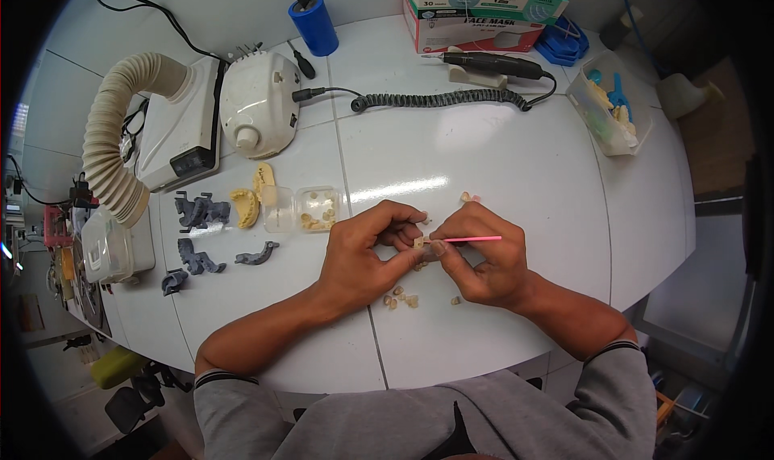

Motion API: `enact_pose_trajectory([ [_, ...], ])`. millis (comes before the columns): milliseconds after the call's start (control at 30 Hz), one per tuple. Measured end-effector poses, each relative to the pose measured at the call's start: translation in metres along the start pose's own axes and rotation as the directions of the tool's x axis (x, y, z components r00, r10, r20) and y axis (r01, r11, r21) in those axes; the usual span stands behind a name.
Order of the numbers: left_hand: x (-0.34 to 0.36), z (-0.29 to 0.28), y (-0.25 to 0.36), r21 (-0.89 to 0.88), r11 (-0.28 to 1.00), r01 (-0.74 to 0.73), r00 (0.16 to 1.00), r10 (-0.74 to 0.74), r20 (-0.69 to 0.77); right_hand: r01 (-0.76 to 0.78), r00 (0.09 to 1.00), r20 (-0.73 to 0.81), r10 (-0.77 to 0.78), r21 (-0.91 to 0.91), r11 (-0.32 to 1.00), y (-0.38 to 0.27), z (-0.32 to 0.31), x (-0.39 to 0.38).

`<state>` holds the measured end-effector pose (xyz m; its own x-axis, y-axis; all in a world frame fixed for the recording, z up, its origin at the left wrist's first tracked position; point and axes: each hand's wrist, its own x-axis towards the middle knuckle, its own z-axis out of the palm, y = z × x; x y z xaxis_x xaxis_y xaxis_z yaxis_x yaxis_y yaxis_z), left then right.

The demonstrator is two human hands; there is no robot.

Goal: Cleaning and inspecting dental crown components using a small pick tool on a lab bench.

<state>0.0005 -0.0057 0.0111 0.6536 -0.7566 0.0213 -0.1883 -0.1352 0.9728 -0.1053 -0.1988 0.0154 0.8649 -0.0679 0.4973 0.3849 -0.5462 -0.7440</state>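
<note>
Near the middle of the table, my left hand (367, 258) is closed on a small cream tooth-like piece (418, 242) between thumb and fingers. My right hand (484, 258), also closed, grips a thin pink stick (476, 238), its tip at that piece. More small tooth pieces (411, 301) lie loose below my hands, and a cream-and-pink piece (466, 198) lies just above my right hand. To the left stand an open clear box (316, 194) with cream pieces, yellow dental models (243, 208) and several dark grey printed parts (201, 212).
Along the back stand a white suction unit with hose (113, 117), a white control box (262, 101), a blue canister (312, 29), mask boxes (476, 33) and a handpiece (492, 63) with coiled cord. A tub (601, 133) sits back right, a lidded container (121, 250) at left.
</note>
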Motion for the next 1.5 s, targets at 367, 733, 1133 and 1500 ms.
enact_pose_trajectory([
  [367,-0.0001,-0.0018,0.0038,0.025,1.0,0.008,0.999,-0.008,0.034,0.015,0.998,0.053,-0.012,-0.041,0.999,0.001,0.003,-0.0024],
  [733,-0.0004,-0.0018,-0.0003,0.014,1.0,-0.015,0.999,0.014,0.03,0.022,0.999,-0.023,-0.022,0.008,1.0,-0.0001,-0.0028,0.0012],
  [1133,-0.0028,-0.0043,-0.0045,-0.039,0.998,-0.043,0.999,0.044,0.016,-0.07,0.997,-0.021,0.072,0.081,0.994,0.0016,-0.0029,0.0015],
  [1500,-0.0026,-0.0049,-0.0035,-0.043,0.998,-0.035,0.999,0.036,0.015,-0.09,0.996,-0.004,0.091,0.103,0.991,0.0023,-0.0034,0.0004],
])
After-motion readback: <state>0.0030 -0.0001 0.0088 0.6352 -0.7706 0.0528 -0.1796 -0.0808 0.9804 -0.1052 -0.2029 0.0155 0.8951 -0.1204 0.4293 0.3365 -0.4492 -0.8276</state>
